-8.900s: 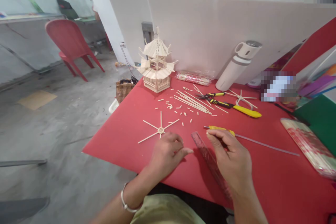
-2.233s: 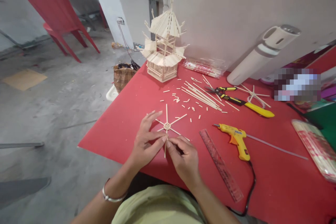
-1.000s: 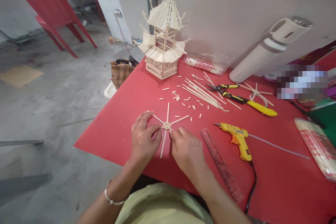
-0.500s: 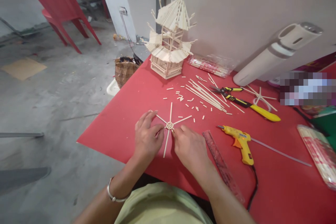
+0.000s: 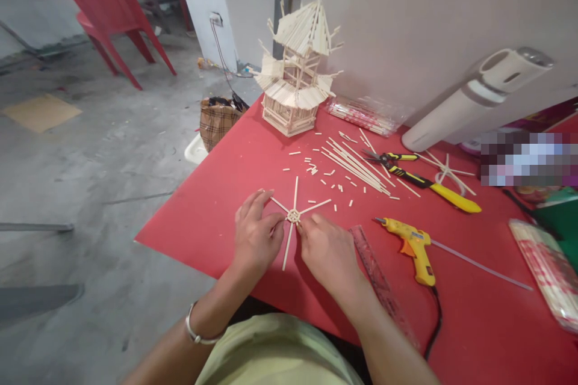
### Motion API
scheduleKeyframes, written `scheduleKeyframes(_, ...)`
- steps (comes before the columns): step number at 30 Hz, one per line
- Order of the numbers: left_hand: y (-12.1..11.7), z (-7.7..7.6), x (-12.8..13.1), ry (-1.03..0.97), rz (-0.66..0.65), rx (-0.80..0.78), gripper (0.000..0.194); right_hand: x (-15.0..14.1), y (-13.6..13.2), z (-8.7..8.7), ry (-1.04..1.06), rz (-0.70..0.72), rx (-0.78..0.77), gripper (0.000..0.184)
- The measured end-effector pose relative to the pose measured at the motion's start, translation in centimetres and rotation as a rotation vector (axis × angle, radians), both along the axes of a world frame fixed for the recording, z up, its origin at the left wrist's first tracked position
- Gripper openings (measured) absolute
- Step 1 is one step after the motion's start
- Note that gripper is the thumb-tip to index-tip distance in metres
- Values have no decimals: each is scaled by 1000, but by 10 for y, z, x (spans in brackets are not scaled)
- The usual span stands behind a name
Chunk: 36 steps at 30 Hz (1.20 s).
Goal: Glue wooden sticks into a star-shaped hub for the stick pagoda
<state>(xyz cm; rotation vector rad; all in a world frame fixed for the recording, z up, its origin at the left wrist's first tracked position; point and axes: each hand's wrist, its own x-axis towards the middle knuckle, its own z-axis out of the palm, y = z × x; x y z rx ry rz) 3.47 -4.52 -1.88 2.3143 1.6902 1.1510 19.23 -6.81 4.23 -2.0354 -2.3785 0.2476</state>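
"Red tabletop (image 5: 203, 210), near edge: what shows?"

"Left hand (image 5: 257, 234), pinching the stick star (image 5: 293, 215) beside its hub; star, flat; right hand (image 5: 329, 246), fingers curled at the hub, grip hidden; glue gun (image 5: 421, 252), lying farther right, unheld."

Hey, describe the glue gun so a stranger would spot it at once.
On the red tabletop, find the right hand. To its right, past the clear ruler, lies the yellow glue gun. Unlike the yellow-and-black cutters beyond, it has an orange trigger and black cord.
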Motion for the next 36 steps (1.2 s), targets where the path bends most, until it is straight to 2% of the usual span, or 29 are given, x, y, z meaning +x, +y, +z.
scheduleKeyframes(18, 0, 3, 0, -10, -6, -39, 20, 2, -5, -4, 56, -25, 30, 25)
scheduleKeyframes(36, -1, 5, 0, 16, -9, -37, 19, 6, 3, -1, 118, -63, -50, 22)
